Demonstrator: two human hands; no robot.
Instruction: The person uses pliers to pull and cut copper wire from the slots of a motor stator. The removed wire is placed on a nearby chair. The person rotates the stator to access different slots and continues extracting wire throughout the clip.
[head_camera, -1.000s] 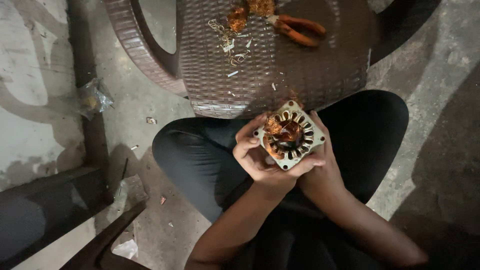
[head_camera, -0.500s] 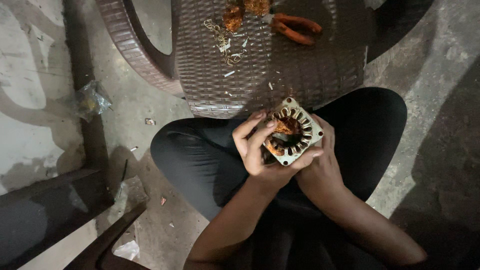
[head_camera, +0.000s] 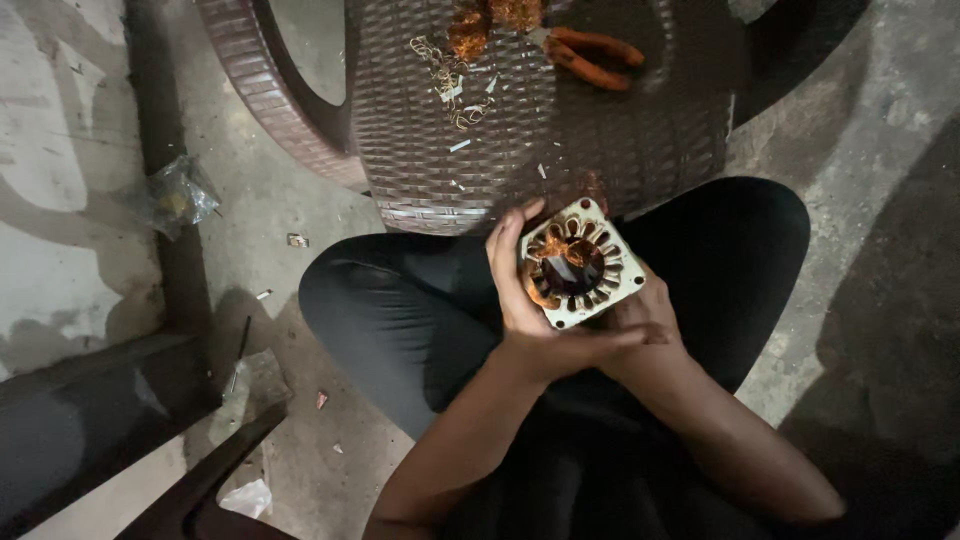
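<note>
Over my lap, just in front of the woven desk (head_camera: 560, 140), I hold a square motor core (head_camera: 582, 264) with a ring of slots and copper wire (head_camera: 556, 247) bunched in its round opening. My left hand (head_camera: 520, 300) wraps the core's left edge, fingers curled up along the side and thumb near the top corner; it is closed on the core. My right hand (head_camera: 640, 325) sits under and behind the lower right corner, mostly hidden; it seems to cup the core, but I cannot tell how far its fingers are closed.

On the desk, well apart from the core: orange-handled pliers (head_camera: 592, 52), a clump of copper wire, loose wire scraps (head_camera: 447, 72). A crumpled plastic bag (head_camera: 178, 196) lies on the concrete floor (head_camera: 250, 200) to the left.

Judgement: the step in hand looks like clearing the winding out of the slots. Part of the ring looks bare, while copper still fills the left side, so I put it partway. The next move calls for a steady grip by the left hand and a firm pinch on a wire end; the pliers are out of reach without letting go.
</note>
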